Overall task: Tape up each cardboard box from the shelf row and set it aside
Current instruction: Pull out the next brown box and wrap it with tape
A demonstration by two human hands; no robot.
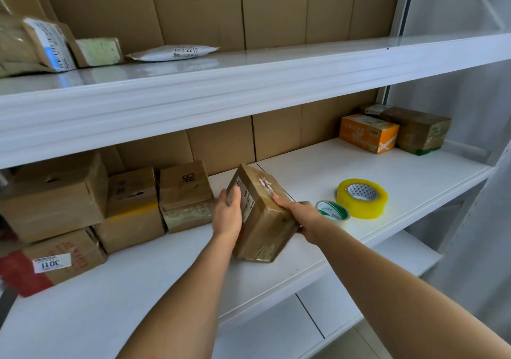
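- Head view: the left hand (228,214) lies flat against the labelled left face of a cardboard box (261,214), its fingers straight and pointing up, pressing rather than curling round it.
- The right hand (300,217) grips the same box from the other side, fingers laid over the top right edge and the thumb curled under at the near right corner.
- The box sits between the two hands on the middle shelf (318,170), tilted, with its near lower end touching the shelf and its far end raised; a printed label shows on its left face and a torn sticker on its top.
- Just right of the right hand lies a small tape roll (333,211) with a green-and-white core, flat on the shelf; touching it on its far right side is a larger yellow tape roll (362,198).
- Left of the left hand stands the row of boxes (132,206) against the back of the shelf, the nearest one just beside the left hand's fingers.
- Further left and nearer, a box with a red patch and a white numbered label (51,264) lies under a bigger carton.
- Well beyond the right hand, at the far right end of the shelf, an orange box (369,133) touches a brown taped box (417,130).
- Above both hands, on the upper shelf (249,82), lie a white padded mailer (177,53) and brown parcels (36,46).
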